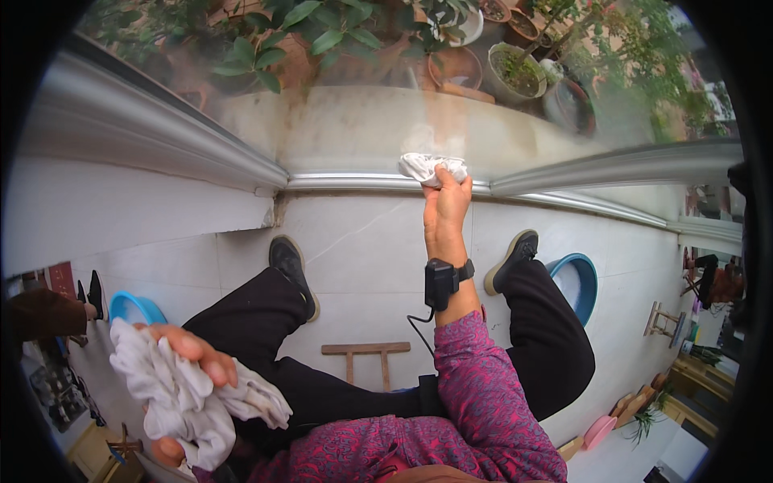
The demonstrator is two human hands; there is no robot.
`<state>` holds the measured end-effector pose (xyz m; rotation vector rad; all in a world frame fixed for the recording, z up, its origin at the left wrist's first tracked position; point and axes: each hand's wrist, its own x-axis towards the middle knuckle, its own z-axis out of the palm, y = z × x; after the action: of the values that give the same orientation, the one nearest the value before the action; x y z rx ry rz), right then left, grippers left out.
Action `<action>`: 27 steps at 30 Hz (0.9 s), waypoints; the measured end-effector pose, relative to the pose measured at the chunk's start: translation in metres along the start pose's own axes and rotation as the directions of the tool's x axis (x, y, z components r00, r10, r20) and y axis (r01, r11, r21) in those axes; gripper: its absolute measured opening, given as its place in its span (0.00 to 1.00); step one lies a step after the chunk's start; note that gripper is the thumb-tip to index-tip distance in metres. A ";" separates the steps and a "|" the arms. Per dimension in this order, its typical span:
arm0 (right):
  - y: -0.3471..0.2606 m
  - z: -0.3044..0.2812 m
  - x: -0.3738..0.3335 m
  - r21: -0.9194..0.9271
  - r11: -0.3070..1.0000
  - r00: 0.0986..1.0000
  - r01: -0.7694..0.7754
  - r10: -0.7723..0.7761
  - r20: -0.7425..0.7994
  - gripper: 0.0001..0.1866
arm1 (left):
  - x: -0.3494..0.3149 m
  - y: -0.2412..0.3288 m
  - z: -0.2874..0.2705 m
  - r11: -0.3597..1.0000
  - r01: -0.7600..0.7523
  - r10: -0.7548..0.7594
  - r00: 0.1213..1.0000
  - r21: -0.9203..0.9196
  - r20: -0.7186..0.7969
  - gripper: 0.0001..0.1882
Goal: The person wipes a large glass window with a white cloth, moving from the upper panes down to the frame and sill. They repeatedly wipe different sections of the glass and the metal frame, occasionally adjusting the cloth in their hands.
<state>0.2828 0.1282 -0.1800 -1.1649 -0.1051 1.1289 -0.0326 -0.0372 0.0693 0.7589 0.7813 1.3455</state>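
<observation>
My right hand (448, 200) reaches forward with a folded white cloth (420, 167) gripped in its fingers. That cloth is pressed against the lower part of a glass pane (346, 121), just above its metal bottom rail (362, 183). A black device is strapped round my right wrist. At the lower left, my left hand (193, 354) is closed round a bunched white cloth (173, 394), whose loose end hangs toward my thigh. The cloth covers much of the palm. The glass looks hazy in places.
Potted plants (515, 71) stand beyond the glass. A blue basin (573, 286) sits right of my right foot, another blue basin (137, 307) at the left. A wooden stool (366, 349) is between my legs. Metal frames (153, 121) slope along both sides. Another person's leg (48, 314) shows far left.
</observation>
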 end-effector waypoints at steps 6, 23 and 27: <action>-0.089 0.088 -0.089 0.167 0.889 0.842 0.427 -0.458 0.285 0.20 | -0.002 -0.010 0.007 0.992 -0.094 0.107 0.983 0.087 -0.151 0.52; 0.088 -0.014 0.023 -0.140 0.960 0.961 0.241 -0.257 -0.102 0.22 | -0.002 0.002 -0.022 0.996 -0.075 0.074 0.997 0.056 0.007 0.53; 0.156 -0.042 0.070 -0.214 0.965 0.943 -0.154 0.079 -0.323 0.25 | 0.004 0.005 -0.017 0.994 -0.063 0.065 0.998 0.086 -0.012 0.52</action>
<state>0.2414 0.1441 -0.3500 -1.5687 0.0784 1.0400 -0.0491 -0.0329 0.0639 0.8486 0.8372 1.3834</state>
